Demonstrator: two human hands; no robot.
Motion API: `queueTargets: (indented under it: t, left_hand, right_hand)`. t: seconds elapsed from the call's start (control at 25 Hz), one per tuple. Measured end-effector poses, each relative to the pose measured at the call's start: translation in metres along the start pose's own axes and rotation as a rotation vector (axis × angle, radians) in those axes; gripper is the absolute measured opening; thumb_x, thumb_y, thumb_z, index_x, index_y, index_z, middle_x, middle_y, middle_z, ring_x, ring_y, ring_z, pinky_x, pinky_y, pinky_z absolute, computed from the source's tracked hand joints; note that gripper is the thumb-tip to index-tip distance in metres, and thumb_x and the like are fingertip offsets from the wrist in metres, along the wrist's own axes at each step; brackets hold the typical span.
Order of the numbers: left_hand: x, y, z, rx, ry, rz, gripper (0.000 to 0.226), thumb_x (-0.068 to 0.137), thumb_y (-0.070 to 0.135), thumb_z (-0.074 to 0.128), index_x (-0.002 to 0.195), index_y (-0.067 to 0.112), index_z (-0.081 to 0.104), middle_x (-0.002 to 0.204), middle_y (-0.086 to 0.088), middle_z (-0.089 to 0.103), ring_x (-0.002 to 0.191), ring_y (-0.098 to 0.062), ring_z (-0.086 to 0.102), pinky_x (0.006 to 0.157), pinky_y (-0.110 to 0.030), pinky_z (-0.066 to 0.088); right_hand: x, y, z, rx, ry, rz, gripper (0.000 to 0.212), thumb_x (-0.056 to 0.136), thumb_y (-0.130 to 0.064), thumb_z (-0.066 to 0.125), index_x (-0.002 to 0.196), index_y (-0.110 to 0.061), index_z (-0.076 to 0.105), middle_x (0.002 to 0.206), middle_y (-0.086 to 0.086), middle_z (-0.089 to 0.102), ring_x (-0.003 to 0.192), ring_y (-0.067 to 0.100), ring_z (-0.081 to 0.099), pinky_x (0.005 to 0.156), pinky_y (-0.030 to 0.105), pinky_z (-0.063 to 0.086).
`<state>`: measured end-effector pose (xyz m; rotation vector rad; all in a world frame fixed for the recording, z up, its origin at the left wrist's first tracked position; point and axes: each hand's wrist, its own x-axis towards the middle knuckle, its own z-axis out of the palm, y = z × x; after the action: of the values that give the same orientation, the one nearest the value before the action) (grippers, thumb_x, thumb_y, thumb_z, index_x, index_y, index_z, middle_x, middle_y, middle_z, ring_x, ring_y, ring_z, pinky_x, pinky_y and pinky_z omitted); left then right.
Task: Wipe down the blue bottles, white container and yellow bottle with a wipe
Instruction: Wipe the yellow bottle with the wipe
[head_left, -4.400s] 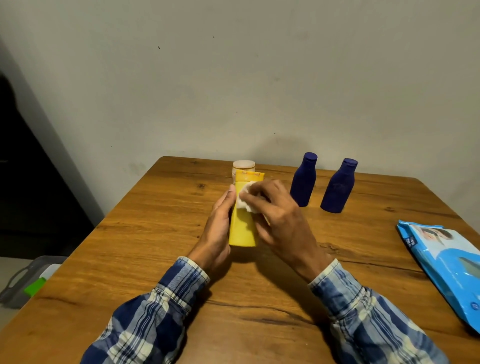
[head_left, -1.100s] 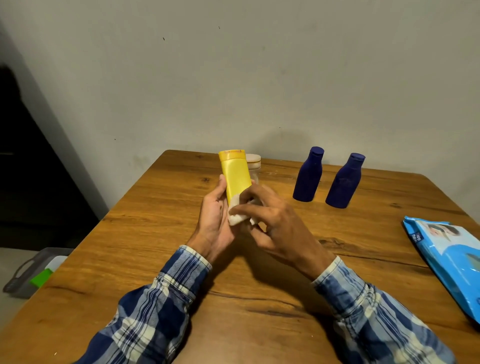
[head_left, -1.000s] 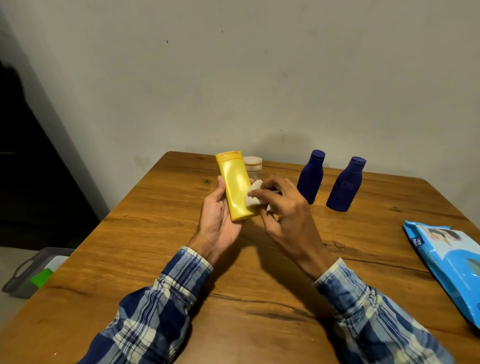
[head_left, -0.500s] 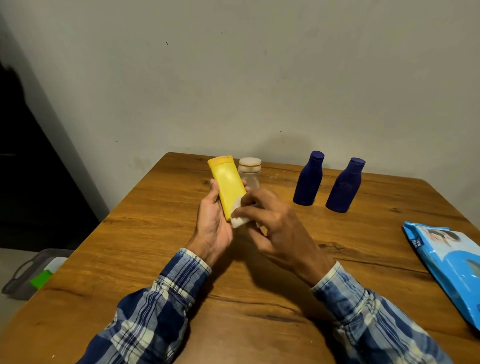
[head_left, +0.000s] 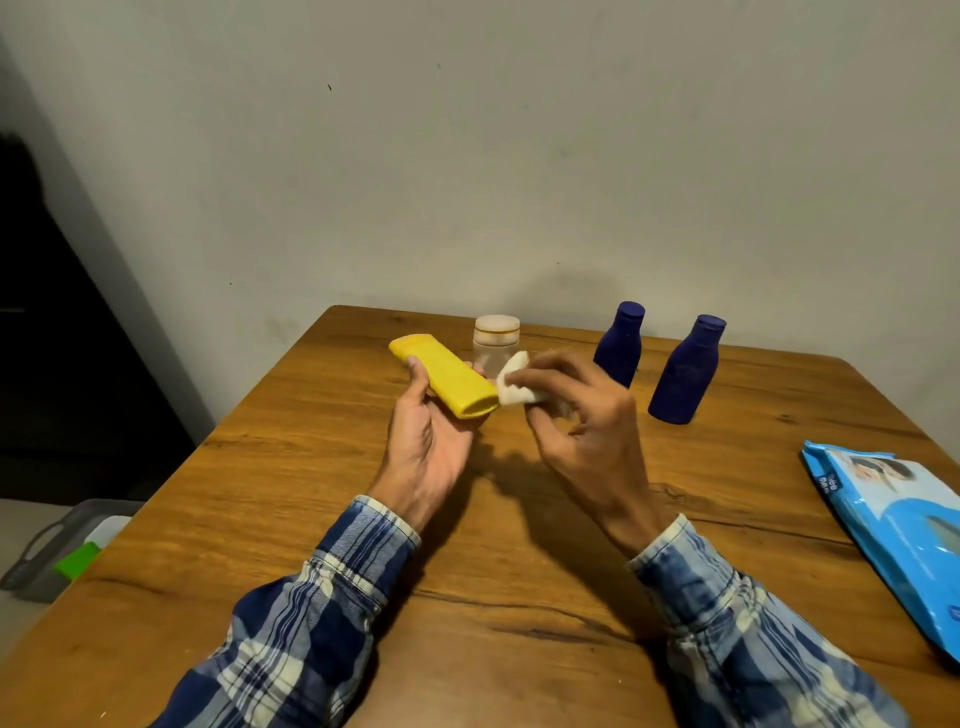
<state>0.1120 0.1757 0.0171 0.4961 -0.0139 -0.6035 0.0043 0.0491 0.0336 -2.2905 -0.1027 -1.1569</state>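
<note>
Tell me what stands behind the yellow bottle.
A white jar stands on the table behind the yellow bottle. Its base is hidden by fingers of the left hand and the wipe.

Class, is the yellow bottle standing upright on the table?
No, the left hand holds the yellow bottle tilted, off the table.
</note>
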Motion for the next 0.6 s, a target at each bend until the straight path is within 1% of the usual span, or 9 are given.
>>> queueTargets:
  t: [0.04,0.08,0.2,0.24,0.36,0.44,0.52,0.56,0.6]
  left_hand:
    - [0.000,0.001,0.002,-0.018,0.005,0.021,0.046,0.106,0.041,0.044,0.126,0.000,0.055,0.115,-0.026,0.066,0.101,-0.033,0.070,0.089,-0.049,0.059]
    - [0.000,0.001,0.003,-0.043,-0.012,0.007,0.047,0.106,0.040,0.045,0.127,-0.001,0.054,0.112,-0.027,0.069,0.096,-0.034,0.073,0.087,-0.050,0.060]
    - [-0.003,-0.002,-0.001,-0.077,-0.116,-0.138,0.069,0.102,0.046,0.053,0.138,-0.012,0.045,0.119,-0.033,0.065,0.107,-0.041,0.070,0.097,-0.053,0.056]
    - [-0.004,-0.002,0.000,-0.082,-0.137,-0.161,0.072,0.101,0.045,0.057,0.142,-0.012,0.042,0.124,-0.033,0.063,0.111,-0.041,0.068,0.098,-0.054,0.056]
    - [-0.004,-0.003,0.001,-0.115,-0.135,-0.086,0.069,0.098,0.035,0.061,0.146,-0.008,0.038,0.137,-0.036,0.056,0.118,-0.045,0.066,0.103,-0.058,0.051]
    - [-0.002,-0.002,-0.003,-0.152,-0.194,-0.133,0.078,0.096,0.035,0.067,0.151,-0.007,0.032,0.145,-0.033,0.050,0.127,-0.042,0.060,0.107,-0.055,0.049]
    - [0.000,-0.001,-0.007,-0.172,-0.246,-0.225,0.090,0.093,0.040,0.071,0.156,-0.005,0.025,0.139,-0.028,0.052,0.127,-0.036,0.058,0.109,-0.051,0.049]
    - [0.000,0.001,-0.007,-0.152,-0.249,-0.237,0.090,0.092,0.041,0.071,0.156,-0.004,0.026,0.134,-0.027,0.054,0.125,-0.035,0.059,0.107,-0.050,0.051]
    - [-0.002,0.002,-0.005,-0.132,-0.250,-0.225,0.087,0.093,0.039,0.070,0.155,-0.005,0.027,0.136,-0.028,0.055,0.126,-0.036,0.059,0.107,-0.051,0.050]
  right_hand:
    - [0.000,0.001,-0.002,-0.010,0.087,0.026,0.026,0.084,0.001,0.069,0.109,-0.006,0.074,0.112,0.007,0.067,0.105,0.015,0.063,0.085,0.029,0.058]
    - [-0.002,0.000,-0.001,-0.016,0.101,-0.006,0.028,0.084,0.001,0.070,0.111,-0.005,0.074,0.112,0.008,0.067,0.106,0.016,0.063,0.087,0.028,0.057]
    - [-0.010,-0.010,0.012,-0.057,-0.106,-0.198,0.032,0.084,-0.005,0.070,0.115,-0.003,0.071,0.118,0.013,0.064,0.113,0.023,0.059,0.096,0.028,0.054]
    - [-0.010,-0.009,0.014,-0.073,-0.121,-0.200,0.031,0.083,-0.006,0.069,0.115,-0.003,0.071,0.118,0.014,0.064,0.114,0.024,0.059,0.097,0.030,0.054]
    - [-0.006,-0.002,0.010,-0.052,0.032,-0.003,0.029,0.081,0.001,0.071,0.109,-0.004,0.072,0.115,0.010,0.065,0.111,0.020,0.061,0.091,0.033,0.057]
    - [-0.007,-0.007,0.010,-0.039,0.011,-0.054,0.027,0.082,-0.002,0.069,0.109,-0.004,0.072,0.115,0.010,0.065,0.112,0.020,0.060,0.094,0.032,0.056]
    - [-0.012,-0.015,0.014,-0.058,-0.104,-0.204,0.027,0.085,-0.012,0.065,0.110,-0.003,0.071,0.115,0.013,0.065,0.113,0.021,0.058,0.099,0.030,0.052]
    - [-0.012,-0.014,0.015,-0.068,-0.121,-0.237,0.028,0.085,-0.014,0.064,0.110,-0.003,0.071,0.115,0.013,0.065,0.113,0.022,0.058,0.099,0.030,0.052]
    - [-0.011,-0.012,0.014,-0.063,-0.095,-0.201,0.026,0.084,-0.011,0.066,0.109,-0.003,0.072,0.114,0.013,0.065,0.111,0.022,0.059,0.097,0.031,0.054]
